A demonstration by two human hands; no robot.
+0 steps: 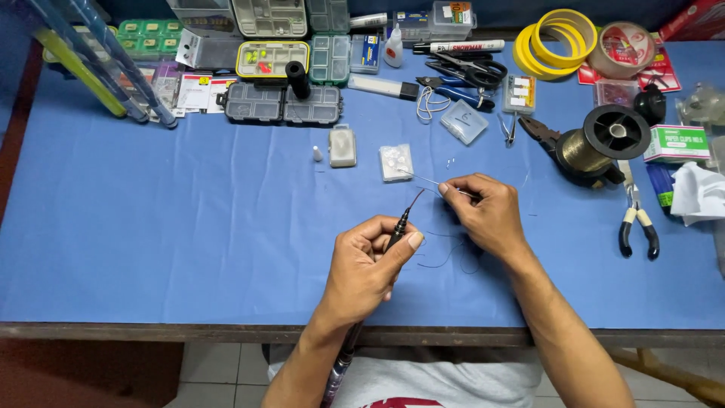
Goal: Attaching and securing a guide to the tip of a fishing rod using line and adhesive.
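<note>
Two hands are held low over the blue counter (pixel 151 249). A slim dark rod (pixel 398 229) is gripped in the closed left hand (pixel 370 268), tip pointing far-right. A fine line (pixel 423 177) is pinched between thumb and finger of the right hand (pixel 483 211), close to the rod tip; not yet threaded, as judged. Loose line lies beneath. A spool (pixel 604 140) and pliers (pixel 637 223) sit right; tackle boxes (pixel 279 102) far.

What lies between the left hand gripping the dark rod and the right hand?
Head view: only the rod's thin tip and bare blue table separate left hand from right hand.
</note>
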